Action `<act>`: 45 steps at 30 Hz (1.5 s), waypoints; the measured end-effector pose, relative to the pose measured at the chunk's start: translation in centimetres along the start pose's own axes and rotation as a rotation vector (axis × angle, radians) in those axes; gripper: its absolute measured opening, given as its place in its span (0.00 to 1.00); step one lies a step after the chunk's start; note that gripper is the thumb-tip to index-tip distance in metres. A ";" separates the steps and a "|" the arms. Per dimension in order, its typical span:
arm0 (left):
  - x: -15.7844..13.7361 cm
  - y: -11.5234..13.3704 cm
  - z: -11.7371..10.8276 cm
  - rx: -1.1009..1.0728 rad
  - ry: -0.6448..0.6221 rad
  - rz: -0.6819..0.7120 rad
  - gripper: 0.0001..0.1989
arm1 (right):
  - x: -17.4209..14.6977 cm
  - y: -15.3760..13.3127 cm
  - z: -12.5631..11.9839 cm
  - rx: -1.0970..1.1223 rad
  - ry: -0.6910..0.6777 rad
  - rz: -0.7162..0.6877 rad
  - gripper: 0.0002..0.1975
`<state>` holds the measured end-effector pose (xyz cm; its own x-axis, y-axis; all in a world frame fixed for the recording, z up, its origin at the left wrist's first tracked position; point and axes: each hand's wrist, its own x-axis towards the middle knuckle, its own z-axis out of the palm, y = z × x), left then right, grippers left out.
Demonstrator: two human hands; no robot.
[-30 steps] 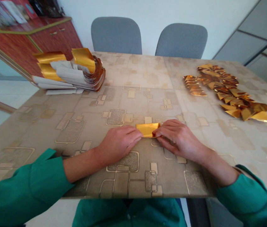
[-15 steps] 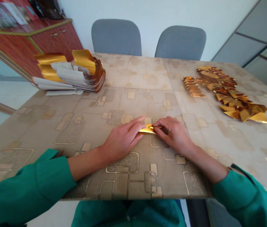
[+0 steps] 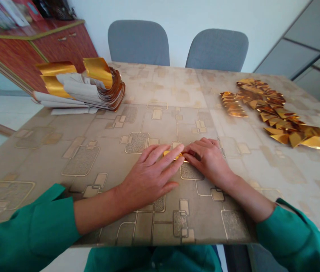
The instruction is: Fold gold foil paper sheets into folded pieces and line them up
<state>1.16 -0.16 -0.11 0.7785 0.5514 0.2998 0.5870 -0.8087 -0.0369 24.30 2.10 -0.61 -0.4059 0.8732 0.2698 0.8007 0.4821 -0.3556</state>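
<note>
A small folded strip of shiny gold paper (image 3: 166,153) lies on the table in front of me, mostly covered by my hands. My left hand (image 3: 156,170) reaches over it with fingers spread, the fingertips resting on or just above the strip. At the strip's right end, my right hand (image 3: 208,156) pinches the paper between thumb and fingers. How the paper is folded beneath my fingers is hidden.
A thick stack of gold-and-white paper sheets (image 3: 85,90) curls at the back left of the patterned tablecloth (image 3: 165,124). Rows of folded gold paper pieces (image 3: 276,109) lie at the right. Two grey chairs (image 3: 139,41) stand behind the table, and a red-brown cabinet (image 3: 63,47) at the far left.
My left hand has shifted right across the strip, its fingers now spread over the paper instead of holding the left end. My right hand keeps its pinch almost in place.
</note>
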 end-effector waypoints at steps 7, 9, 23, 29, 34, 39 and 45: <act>-1.2 1.1 1.5 -0.075 -0.116 0.037 0.42 | 0.1 0.2 0.0 0.016 -0.018 0.030 0.05; -1.3 1.1 1.5 -0.082 -0.125 0.032 0.41 | 0.1 0.3 0.1 0.026 -0.023 0.044 0.05; -1.2 1.0 1.6 -0.145 -0.169 -0.007 0.41 | 0.4 0.2 0.5 -0.092 0.005 0.025 0.08; -1.3 0.9 1.7 -0.149 -0.167 -0.009 0.41 | 0.4 0.1 0.5 -0.123 0.018 0.006 0.08; -1.2 0.9 1.7 -0.147 -0.181 -0.010 0.42 | 0.5 -0.1 0.6 -0.130 0.039 0.012 0.07; -1.1 0.9 1.7 -0.152 -0.187 -0.012 0.41 | 0.5 0.3 0.7 -0.084 0.048 0.034 0.06; -1.0 0.7 1.6 -0.145 -0.189 -0.002 0.40 | -0.6 -0.7 -1.0 -0.215 0.176 -0.129 0.08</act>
<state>1.17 -0.95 -1.95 0.8133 0.5703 0.1159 0.5610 -0.8212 0.1044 24.43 1.17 0.33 -0.4428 0.7706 0.4584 0.8299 0.5458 -0.1158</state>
